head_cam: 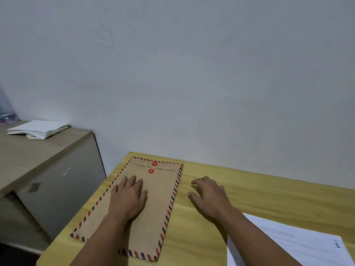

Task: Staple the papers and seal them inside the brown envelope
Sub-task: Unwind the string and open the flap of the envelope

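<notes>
A brown envelope (159,192) with a red-and-blue striped border lies flat on the yellow wooden table (269,192). Its flap is folded down at the far end, with two red string buttons (152,167) close together there. My left hand (128,196) rests palm down on the middle of the envelope, fingers spread. Just right of the envelope, my right hand (209,196) lies on the bare table with loosely curled fingers, holding nothing. White papers (299,244) sit at the near right, partly under my right forearm, with a small dark mark near one corner.
A grey wall stands right behind the table. To the left is a lower grey cabinet (57,169) with a stack of white papers (38,129) on top. The table's left edge runs just beside the envelope.
</notes>
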`<action>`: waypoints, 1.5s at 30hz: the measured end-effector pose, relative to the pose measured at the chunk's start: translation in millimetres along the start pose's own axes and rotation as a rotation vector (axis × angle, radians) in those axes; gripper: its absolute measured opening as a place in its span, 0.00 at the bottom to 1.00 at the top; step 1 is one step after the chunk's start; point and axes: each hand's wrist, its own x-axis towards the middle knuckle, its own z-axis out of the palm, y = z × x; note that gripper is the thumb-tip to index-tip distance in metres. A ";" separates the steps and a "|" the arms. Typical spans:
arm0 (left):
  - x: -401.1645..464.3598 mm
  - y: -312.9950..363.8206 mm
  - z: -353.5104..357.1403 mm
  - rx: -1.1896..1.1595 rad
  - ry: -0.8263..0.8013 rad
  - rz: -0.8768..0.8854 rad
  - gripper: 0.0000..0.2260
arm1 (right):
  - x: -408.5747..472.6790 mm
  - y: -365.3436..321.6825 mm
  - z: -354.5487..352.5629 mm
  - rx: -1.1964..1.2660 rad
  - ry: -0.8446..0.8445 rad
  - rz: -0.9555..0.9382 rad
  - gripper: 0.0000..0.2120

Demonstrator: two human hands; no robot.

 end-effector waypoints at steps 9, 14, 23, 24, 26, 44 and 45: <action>-8.5 6.2 15.0 -0.006 -0.022 -0.043 0.30 | 6.9 -62.2 48.6 -0.078 -0.230 -0.057 0.38; -35.3 32.9 17.0 -0.009 -0.045 -0.015 0.29 | -26.7 -51.1 35.8 -0.099 -0.260 -0.013 0.40; -104.9 95.6 23.4 -0.004 -0.083 0.042 0.30 | -94.6 -19.3 -2.9 -0.181 -0.291 0.027 0.37; -111.3 101.0 23.5 -0.004 -0.089 0.050 0.30 | -100.3 -16.6 -5.4 -0.189 -0.289 0.029 0.36; -121.9 109.2 22.1 -0.011 -0.105 0.055 0.30 | -109.9 -12.4 -8.9 -0.205 -0.288 0.031 0.36; -34.4 55.1 4.4 0.012 0.129 0.223 0.20 | -27.3 -44.7 -5.4 0.100 -0.113 0.022 0.19; -27.9 52.4 7.4 0.010 0.114 0.242 0.22 | -17.5 -48.2 -1.5 0.105 -0.120 0.035 0.20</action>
